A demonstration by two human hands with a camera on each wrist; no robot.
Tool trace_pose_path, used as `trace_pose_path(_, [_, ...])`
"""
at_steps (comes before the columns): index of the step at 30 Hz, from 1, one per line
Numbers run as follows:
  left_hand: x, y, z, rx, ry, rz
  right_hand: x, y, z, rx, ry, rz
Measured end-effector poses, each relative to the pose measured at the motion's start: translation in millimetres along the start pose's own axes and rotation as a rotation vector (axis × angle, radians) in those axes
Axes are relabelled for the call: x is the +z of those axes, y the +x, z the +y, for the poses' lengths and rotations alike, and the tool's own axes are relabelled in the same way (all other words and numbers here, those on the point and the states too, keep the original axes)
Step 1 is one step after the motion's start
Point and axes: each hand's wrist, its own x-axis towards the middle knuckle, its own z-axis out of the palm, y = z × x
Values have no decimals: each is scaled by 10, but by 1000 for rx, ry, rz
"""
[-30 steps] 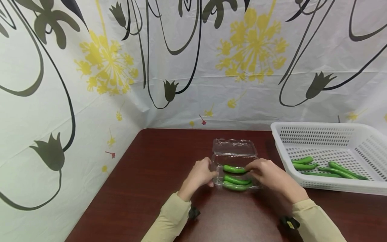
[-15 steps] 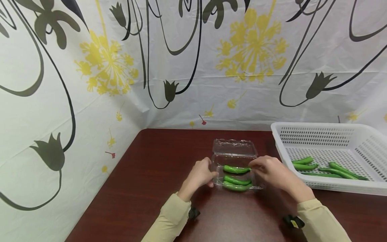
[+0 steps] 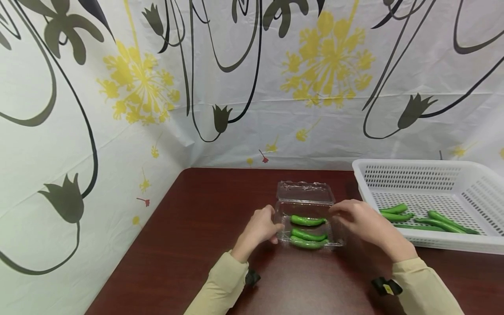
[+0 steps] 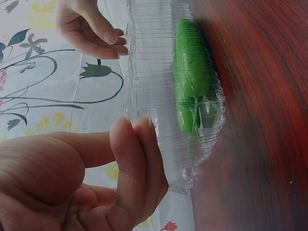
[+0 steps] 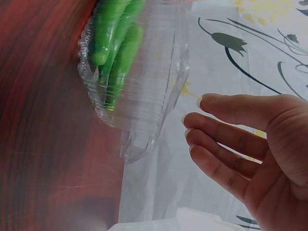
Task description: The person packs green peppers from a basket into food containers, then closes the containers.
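A clear plastic clamshell box [image 3: 334, 234] stands on the table with its lid raised at the back. Three green chili peppers [image 3: 309, 236] lie inside, one behind the other two. At the box's left side my left hand [image 3: 260, 225] holds the rim between thumb and fingertips; in the left wrist view the thumb tip is hidden behind the fingers [image 4: 132, 159]. Beyond the box's right edge my right hand [image 3: 360, 221] hovers with loosely bent fingers. The right wrist view shows nothing between that thumb and the fingers [image 5: 216, 132], which stand apart from the box.
To the right is a white perforated basket [image 3: 417, 168] with several more green chili peppers [image 3: 445, 223]. A patterned white sheet [image 3: 244, 144] hangs behind and left of the dark red table [image 3: 220, 197].
The right hand has let go of the rear chili pepper and drawn away to the right and slightly back. The left hand stays at the box's left side.
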Motion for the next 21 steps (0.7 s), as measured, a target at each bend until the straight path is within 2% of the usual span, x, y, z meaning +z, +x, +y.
trace_pose_path(10, [-15,-21,11,-5,6,-3,-59,-5,13,-4,14,20])
trace_pose_path(21, [-17,-19,17,-1,8,-6,-154,-33,35,46,19,12])
